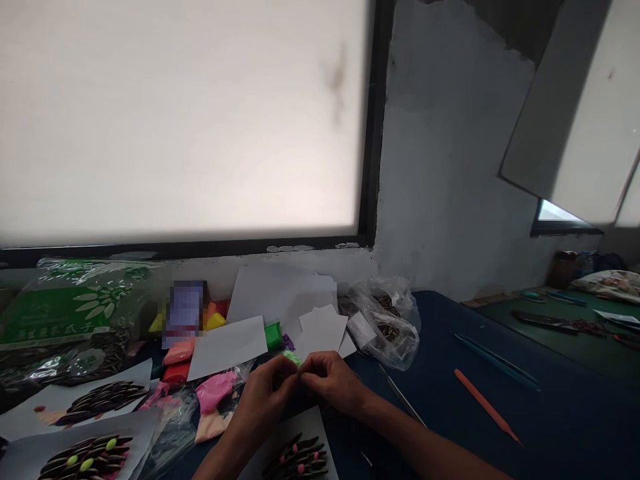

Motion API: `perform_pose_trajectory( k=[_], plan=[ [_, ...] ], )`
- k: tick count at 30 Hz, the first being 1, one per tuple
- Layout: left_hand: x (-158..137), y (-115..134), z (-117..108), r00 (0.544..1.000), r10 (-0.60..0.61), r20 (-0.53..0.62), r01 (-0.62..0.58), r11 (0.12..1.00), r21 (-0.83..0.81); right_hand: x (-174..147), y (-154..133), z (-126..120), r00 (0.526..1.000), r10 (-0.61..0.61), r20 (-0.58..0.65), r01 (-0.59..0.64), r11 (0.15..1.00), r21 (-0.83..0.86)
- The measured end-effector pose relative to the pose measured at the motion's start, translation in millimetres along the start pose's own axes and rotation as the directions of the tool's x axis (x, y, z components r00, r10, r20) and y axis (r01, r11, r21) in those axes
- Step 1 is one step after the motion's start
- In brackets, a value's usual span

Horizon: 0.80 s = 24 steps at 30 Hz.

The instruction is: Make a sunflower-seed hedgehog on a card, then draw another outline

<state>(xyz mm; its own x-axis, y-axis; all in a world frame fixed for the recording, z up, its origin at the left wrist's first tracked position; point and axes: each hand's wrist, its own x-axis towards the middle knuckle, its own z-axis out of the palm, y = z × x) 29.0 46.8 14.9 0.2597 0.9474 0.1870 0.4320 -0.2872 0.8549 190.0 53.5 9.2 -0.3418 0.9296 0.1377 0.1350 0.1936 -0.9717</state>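
My left hand (270, 388) and my right hand (334, 385) meet at the fingertips above the table. Both are closed in a pinch, and whatever lies between the fingers is too small to make out. Below them is a white card (314, 427) with dark striped seeds (295, 459) and several pink dots stuck among them. A light green lump (291, 358), perhaps modelling clay, shows just behind my fingers. Left of my left forearm lie a pink clay packet (216, 392) and a peach one (211, 425).
Seed-covered cards (143, 419) lie at left, near a green seed bag (45, 307). White paper (280, 293) and a clear bag of seeds (387, 327) sit by the wall. At right are an orange pointed tool (485, 403), a blue tool (497, 360) and a metal tool (403, 395).
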Motion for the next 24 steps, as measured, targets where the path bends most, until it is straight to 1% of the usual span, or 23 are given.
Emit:
perform_pose_trajectory(
  k=[4, 6, 9, 11, 14, 17, 20, 22, 24],
  plan=[
    [-0.5, 0.4, 0.5, 1.0, -0.001, -0.018, 0.002, 0.999, 0.046, -0.7, -0.9, 1.3, 1.0, -0.013, 0.004, 0.013, 1.0, -0.022],
    [-1.5, 1.1, 1.9, 0.999, 0.013, -0.041, -0.007, 0.99, 0.138, -1.5, -2.2, 2.2, 1.0, -0.029, 0.007, 0.029, 0.999, -0.036],
    [-3.2, 1.1, 5.5, 0.994, 0.079, -0.082, -0.049, 0.947, 0.316, -2.4, -3.6, 3.5, 0.999, -0.051, 0.018, 0.052, 0.997, -0.056],
    [-3.7, 0.0, 7.9, 0.988, 0.121, -0.095, -0.076, 0.923, 0.377, -2.6, -3.8, 4.0, 0.998, -0.063, 0.024, 0.065, 0.996, -0.067],
    [-2.9, -2.1, 8.5, 0.981, 0.156, -0.117, -0.096, 0.908, 0.407, -2.4, -3.4, 4.0, 0.997, -0.072, 0.012, 0.073, 0.994, -0.086],
    [-0.9, -3.9, 4.3, 0.962, 0.199, -0.186, -0.1, 0.895, 0.436, -2.1, -3.3, 3.4, 0.997, -0.072, -0.014, 0.07, 0.992, -0.101],
    [0.5, -4.8, -0.4, 0.947, 0.201, -0.252, -0.08, 0.904, 0.421, -2.0, -3.8, 2.6, 0.997, -0.07, -0.036, 0.066, 0.992, -0.112],
    [0.4, -5.0, -0.3, 0.942, 0.213, -0.258, -0.096, 0.91, 0.404, -1.7, -4.4, 2.1, 0.997, -0.064, -0.049, 0.058, 0.991, -0.118],
    [-0.3, -4.8, 2.7, 0.938, 0.248, -0.244, -0.137, 0.908, 0.396, -1.1, -5.1, 1.8, 0.997, -0.053, -0.059, 0.046, 0.992, -0.121]
  ],
)
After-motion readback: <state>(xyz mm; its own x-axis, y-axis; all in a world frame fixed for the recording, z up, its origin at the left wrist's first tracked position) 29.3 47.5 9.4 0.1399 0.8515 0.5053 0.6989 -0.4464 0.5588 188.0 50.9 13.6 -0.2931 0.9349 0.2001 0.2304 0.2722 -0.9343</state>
